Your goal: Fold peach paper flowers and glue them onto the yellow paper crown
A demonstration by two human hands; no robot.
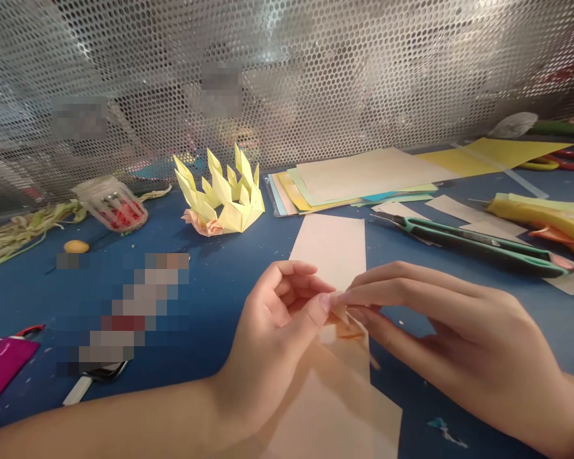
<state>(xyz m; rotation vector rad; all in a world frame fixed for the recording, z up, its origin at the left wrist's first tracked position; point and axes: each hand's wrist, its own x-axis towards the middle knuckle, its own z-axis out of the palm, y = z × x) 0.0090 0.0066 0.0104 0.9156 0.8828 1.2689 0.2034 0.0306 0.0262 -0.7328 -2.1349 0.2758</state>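
My left hand (287, 319) is closed, its thumb and fingers pinching one side of a small peach paper piece (347, 326). From the other side, my right hand (440, 325) pinches the same piece between thumb and fingertips. The piece looks folded or curled, with a thin strip hanging below it; my fingers cover part of it. Under my hands lie pale sheets of paper (335, 242), one stretching away from me and another nearer. Beyond my left hand stands a yellow folded-paper crown (224, 204) with pink paper flowers at its front.
A stack of coloured paper (373, 175) lies at the back. On the right are a green-and-black cutter (483, 241), a yellow glue gun (540, 217) and red-handled scissors (567, 160). A tipped clear jar (115, 207) and a phone-like object with a white cable (105, 370) are left. Perforated metal (316, 83) closes the back.
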